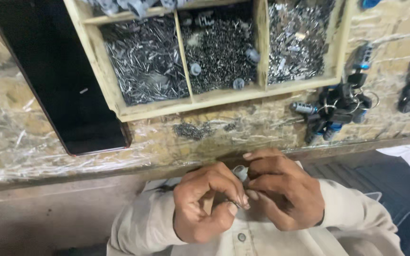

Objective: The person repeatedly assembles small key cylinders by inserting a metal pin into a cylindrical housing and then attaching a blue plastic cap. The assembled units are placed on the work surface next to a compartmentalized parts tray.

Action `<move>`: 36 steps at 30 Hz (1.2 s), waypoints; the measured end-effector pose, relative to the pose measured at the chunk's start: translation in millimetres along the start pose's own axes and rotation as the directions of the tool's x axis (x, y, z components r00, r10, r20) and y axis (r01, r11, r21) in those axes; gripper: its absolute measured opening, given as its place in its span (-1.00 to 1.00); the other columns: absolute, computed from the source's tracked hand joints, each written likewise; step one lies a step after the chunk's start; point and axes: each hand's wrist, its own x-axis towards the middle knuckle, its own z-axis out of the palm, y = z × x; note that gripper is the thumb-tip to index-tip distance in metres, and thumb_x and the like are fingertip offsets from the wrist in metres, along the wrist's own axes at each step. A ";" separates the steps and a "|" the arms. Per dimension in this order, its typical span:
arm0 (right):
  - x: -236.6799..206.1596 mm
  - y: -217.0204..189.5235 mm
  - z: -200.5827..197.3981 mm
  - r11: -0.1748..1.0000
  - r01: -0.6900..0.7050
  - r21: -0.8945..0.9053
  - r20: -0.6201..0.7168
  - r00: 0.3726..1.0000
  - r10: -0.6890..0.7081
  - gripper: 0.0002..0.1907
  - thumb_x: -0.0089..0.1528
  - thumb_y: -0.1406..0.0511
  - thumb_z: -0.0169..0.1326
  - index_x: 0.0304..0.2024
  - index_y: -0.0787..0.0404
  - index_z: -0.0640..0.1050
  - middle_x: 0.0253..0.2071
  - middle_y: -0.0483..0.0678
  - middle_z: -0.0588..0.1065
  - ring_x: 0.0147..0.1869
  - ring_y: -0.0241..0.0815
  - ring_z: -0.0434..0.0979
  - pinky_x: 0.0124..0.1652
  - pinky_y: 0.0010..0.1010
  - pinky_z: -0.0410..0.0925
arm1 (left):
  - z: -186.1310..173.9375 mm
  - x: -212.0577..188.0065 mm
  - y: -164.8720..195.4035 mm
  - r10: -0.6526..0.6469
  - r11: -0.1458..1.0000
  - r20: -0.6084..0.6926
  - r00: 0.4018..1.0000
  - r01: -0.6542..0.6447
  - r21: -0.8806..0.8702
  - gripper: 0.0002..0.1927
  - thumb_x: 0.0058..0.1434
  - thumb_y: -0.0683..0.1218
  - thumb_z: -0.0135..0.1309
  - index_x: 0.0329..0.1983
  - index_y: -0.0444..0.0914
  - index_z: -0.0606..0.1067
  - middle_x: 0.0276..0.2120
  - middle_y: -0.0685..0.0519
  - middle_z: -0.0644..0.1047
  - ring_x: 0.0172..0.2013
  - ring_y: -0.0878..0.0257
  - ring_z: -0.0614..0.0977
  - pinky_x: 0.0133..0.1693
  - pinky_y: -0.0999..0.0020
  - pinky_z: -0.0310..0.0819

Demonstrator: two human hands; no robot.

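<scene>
Head view, small grey cylinder point(239, 171) pinched at lower centre of the frame, left hand point(205, 204) curled closed around it, right hand point(285, 189) closed on it, wooden tray point(105, 76) of metal parts above, dark phone point(58, 71) upper left, keyring pile point(338, 114) at right.

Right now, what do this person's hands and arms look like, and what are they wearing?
Both hands are bare: no gloves, rings or watch show on the left hand or the right hand. Long sleeves of light beige cloth cover both arms to the wrists, loose and creased. A small round button sits on the same cloth below the hands.
</scene>
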 end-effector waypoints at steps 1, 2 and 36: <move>-5.2 4.2 1.7 0.998 -0.060 0.034 0.020 0.998 0.059 -0.61 0.17 0.51 0.11 0.06 0.40 0.42 0.00 0.22 0.47 0.16 0.27 0.55 0.19 -0.04 0.43 | -1.4 -1.3 0.8 -0.003 1.000 0.020 1.000 0.003 -0.007 -0.88 0.27 -0.36 0.01 -0.15 -0.37 0.45 -0.20 -0.12 0.55 -0.24 0.22 0.62 -0.10 0.34 0.62; -8.4 6.9 3.1 0.992 -0.108 0.057 0.038 0.994 0.106 -0.59 0.12 0.52 0.11 0.04 0.41 0.43 0.00 0.26 0.48 0.17 0.34 0.55 0.15 -0.03 0.43 | -3.8 -1.4 1.6 0.005 1.000 0.050 0.999 -0.005 -0.010 -0.88 0.28 -0.36 0.00 -0.14 -0.37 0.44 -0.21 -0.11 0.54 -0.23 0.22 0.62 -0.07 0.33 0.62; -11.6 18.4 14.9 1.000 -0.004 0.005 0.199 0.980 0.003 -0.57 0.13 0.54 0.12 0.06 0.39 0.43 -0.17 0.16 0.58 -0.23 0.09 0.70 -0.28 -0.24 0.52 | -17.1 -2.9 28.7 -0.160 0.946 -0.009 0.987 0.156 0.285 -0.92 0.20 -0.28 0.07 -0.26 -0.28 0.45 -0.34 0.02 0.51 -0.37 0.23 0.56 -0.26 0.37 0.48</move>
